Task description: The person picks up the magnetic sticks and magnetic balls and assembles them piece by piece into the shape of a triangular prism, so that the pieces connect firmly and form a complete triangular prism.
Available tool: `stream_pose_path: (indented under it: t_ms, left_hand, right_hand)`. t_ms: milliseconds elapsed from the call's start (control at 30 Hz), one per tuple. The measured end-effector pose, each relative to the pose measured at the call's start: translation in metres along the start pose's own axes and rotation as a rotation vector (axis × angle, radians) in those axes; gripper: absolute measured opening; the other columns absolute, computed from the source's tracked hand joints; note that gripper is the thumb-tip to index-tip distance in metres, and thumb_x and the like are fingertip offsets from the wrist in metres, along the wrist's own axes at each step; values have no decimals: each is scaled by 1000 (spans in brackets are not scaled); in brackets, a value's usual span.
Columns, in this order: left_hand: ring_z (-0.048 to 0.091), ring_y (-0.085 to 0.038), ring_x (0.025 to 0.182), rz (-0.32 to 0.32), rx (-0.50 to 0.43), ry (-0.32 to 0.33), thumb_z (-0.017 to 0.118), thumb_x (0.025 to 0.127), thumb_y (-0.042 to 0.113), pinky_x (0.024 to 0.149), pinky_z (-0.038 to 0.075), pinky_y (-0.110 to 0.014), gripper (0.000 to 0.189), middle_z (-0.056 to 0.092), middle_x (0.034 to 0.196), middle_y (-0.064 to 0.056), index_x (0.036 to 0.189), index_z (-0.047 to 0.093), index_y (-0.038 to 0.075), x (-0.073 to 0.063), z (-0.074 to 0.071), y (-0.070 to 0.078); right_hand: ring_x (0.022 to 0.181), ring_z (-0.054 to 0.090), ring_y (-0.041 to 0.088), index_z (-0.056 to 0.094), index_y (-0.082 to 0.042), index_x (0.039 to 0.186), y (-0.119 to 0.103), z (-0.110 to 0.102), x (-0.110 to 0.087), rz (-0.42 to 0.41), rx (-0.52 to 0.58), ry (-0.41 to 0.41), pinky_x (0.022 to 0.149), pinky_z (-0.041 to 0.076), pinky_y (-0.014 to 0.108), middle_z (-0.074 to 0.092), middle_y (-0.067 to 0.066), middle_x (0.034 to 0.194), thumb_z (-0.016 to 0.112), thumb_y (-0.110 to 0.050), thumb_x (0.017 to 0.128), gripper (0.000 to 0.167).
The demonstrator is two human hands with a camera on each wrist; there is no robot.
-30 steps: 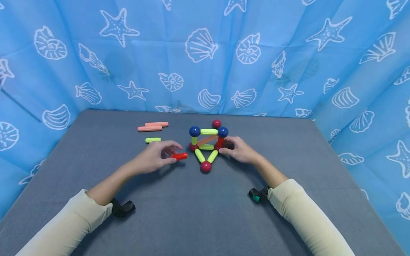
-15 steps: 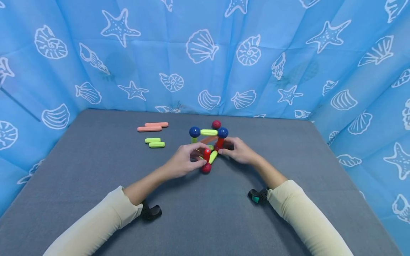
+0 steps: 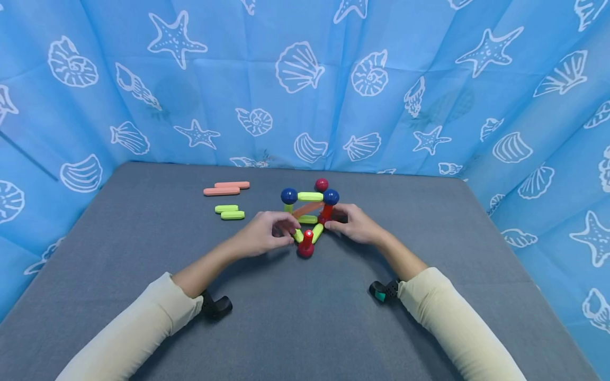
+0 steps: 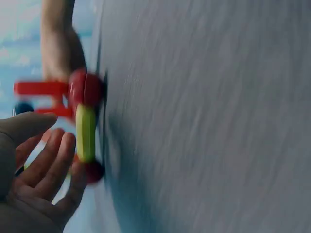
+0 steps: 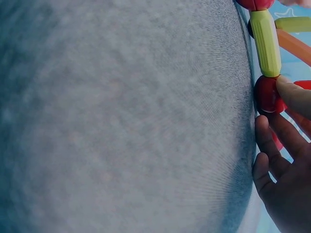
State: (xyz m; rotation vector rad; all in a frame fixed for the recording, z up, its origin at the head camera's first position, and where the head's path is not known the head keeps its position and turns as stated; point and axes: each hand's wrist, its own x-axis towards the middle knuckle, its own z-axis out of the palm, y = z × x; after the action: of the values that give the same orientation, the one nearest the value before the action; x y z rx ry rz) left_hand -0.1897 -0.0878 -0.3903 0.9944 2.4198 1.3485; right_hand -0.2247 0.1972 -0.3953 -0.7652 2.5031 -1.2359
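Note:
A frame of magnetic sticks and balls stands mid-table, with a blue ball (image 3: 288, 196) at its upper left and another at its upper right. A short red stick (image 3: 308, 238) stands upright on the front red ball (image 3: 305, 250). Just left of that stick is my left hand (image 3: 267, 233), fingers loosely bent, with nothing between them; the left wrist view shows its thumb apart from the fingers. My right hand (image 3: 352, 224) holds the frame's lower right corner. In the right wrist view its thumb presses the red corner ball (image 5: 268, 94), with fingers on the far side.
Two orange sticks (image 3: 221, 191) and two yellow-green sticks (image 3: 232, 215) lie on the grey table (image 3: 305, 317), left of the frame. A loose-looking red ball (image 3: 321, 184) is behind it. A blue shell-print curtain (image 3: 305, 106) hangs along the back.
My left hand brought the red stick rightward, stood it on the front ball, let go and drew back slightly left. My right hand has stayed at the corner.

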Motion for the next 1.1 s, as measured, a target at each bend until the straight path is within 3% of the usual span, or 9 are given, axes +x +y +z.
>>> stream_pose_path:
  t_ms: [133, 200, 267, 433, 600, 700, 833, 967, 1100]
  left_hand:
    - [63, -17, 89, -149, 65, 31, 72, 89, 6, 80, 53, -34, 19, 68, 97, -6, 107, 68, 3, 2, -18, -14]
    - [63, -21, 93, -240, 69, 49, 73, 89, 8, 82, 52, -37, 26, 68, 103, -9, 113, 66, 1, 4, -24, -19]
    - [63, -26, 103, -284, 46, 50, 73, 89, 10, 90, 52, -41, 39, 66, 114, -14, 125, 61, 0, 8, -28, -22]
    - [56, -34, 124, -223, 5, -12, 74, 90, 15, 105, 43, -50, 53, 62, 131, -17, 138, 55, 2, 18, -29, -28]
    - [62, -28, 116, -190, 24, -26, 74, 91, 15, 100, 48, -45, 38, 69, 119, -12, 126, 66, 3, 25, -26, -33]
    - [64, -23, 107, -211, 43, -12, 74, 90, 14, 95, 50, -42, 32, 71, 113, -10, 120, 69, 3, 27, -26, -35]
    - [64, -21, 101, -224, 50, -14, 75, 90, 12, 91, 51, -41, 29, 72, 108, -9, 117, 71, 3, 28, -28, -36]
    - [65, -20, 98, -216, 44, -18, 76, 89, 11, 90, 52, -40, 28, 73, 105, -8, 115, 72, 3, 29, -30, -35]
    - [66, -20, 99, -211, 34, -20, 76, 88, 11, 91, 53, -39, 27, 73, 106, -8, 114, 72, 4, 30, -30, -35]
  right_hand:
    - [117, 59, 32, 61, 3, 128, 1, 0, 2, 5, -5, -5, 104, 42, 53, 66, 18, 122, 67, -11, 95, 37]
    - [116, 60, 31, 62, 3, 127, 2, 1, 3, 3, -11, -3, 103, 43, 53, 67, 17, 121, 68, -12, 95, 36]
    - [115, 61, 32, 63, 2, 126, 2, 2, 5, -10, -22, -1, 102, 43, 53, 67, 17, 120, 68, -11, 94, 35]
    - [116, 61, 32, 64, 1, 126, 2, 3, 11, -42, -53, -26, 102, 45, 51, 68, 17, 120, 69, -13, 94, 35]
    - [98, 66, 32, 63, 3, 125, 4, -9, 15, -23, -26, -50, 85, 55, 45, 68, 19, 111, 68, -1, 91, 35]
    - [97, 67, 35, 61, 6, 124, 8, -18, 23, 2, -25, 67, 84, 55, 44, 67, 23, 112, 65, 5, 90, 34]
    - [113, 60, 40, 53, 7, 133, 15, -22, 39, 53, -24, 263, 99, 47, 49, 59, 27, 130, 64, -2, 94, 42]
    - [127, 52, 41, 44, 7, 142, 20, -20, 55, 101, 17, 311, 108, 39, 50, 52, 28, 140, 63, -2, 95, 52]
    - [131, 49, 37, 45, 6, 142, 22, -15, 66, 133, 46, 339, 111, 37, 47, 54, 27, 139, 65, -3, 94, 53]
